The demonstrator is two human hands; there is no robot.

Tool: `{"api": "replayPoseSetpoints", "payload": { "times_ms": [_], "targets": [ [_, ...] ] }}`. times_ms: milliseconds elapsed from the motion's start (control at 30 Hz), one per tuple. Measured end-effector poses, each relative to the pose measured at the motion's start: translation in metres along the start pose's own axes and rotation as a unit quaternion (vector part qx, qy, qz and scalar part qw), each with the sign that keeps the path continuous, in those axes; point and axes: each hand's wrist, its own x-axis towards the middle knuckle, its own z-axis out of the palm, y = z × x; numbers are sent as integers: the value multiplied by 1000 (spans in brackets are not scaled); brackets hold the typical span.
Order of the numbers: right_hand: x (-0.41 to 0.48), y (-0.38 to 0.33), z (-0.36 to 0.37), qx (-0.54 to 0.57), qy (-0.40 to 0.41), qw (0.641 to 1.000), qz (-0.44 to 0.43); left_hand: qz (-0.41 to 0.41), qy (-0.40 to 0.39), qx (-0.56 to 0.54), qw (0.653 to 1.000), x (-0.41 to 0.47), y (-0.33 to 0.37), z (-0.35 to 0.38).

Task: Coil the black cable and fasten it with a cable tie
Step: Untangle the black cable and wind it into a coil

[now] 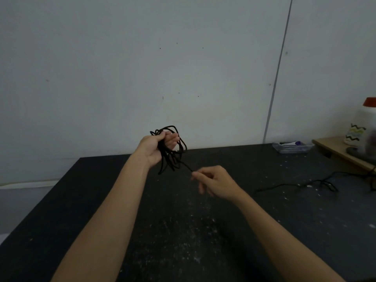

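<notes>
Head view: left hand point(157, 146) raised above the far part of the matt black tabletop point(183, 231), fingers closed around a loose bundle of thin black cable point(173, 151) gathered into several loops; loops stick out above and below the fist, uneven in size. Right hand point(213, 183) lower and nearer, thumb and forefinger pinched on the free tail of the same cable, which runs taut from the bundle down to the fingertips. Judged step: winding the last of the tail into the coil; fastening not yet begun. To do it well: keep light tension on the tail, lay each turn beside the last at matching loop size, hold the left grip firm at one crossing point so the loops do not splay, and leave that point reachable for the tie. Count: two hands, one coil in hand. One second dark cord point(305, 185) lies slack on the table to the right, well apart from the hands. One clear plastic tray point(291, 148) by the wall, one white bottle with a red cap point(366, 119) on a wooden board point(335, 149). Cable ties visible: none that I can make out.
</notes>
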Motion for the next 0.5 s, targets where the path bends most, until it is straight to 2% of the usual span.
{"api": "replayPoseSetpoints", "payload": {
  "times_ms": [67,133,267,367,433,500],
  "targets": [
    [-5,21,-17,-13,-47,998,45,14,-5,-18,1000,-1,7,-8],
    [-9,41,-36,-12,-55,993,102,32,-6,-28,999,-2,15,-15],
    [-10,71,-67,-52,7,973,225,40,-21,45,998,-10,20,-21],
    [5,63,-67,-72,72,949,300,1,-38,146,989,-14,8,-16],
    [19,48,-59,-24,131,938,320,-51,-46,194,979,-13,-2,-12],
    [35,30,-50,118,153,924,331,-90,-54,223,969,-13,-10,-9]
  ]
}}
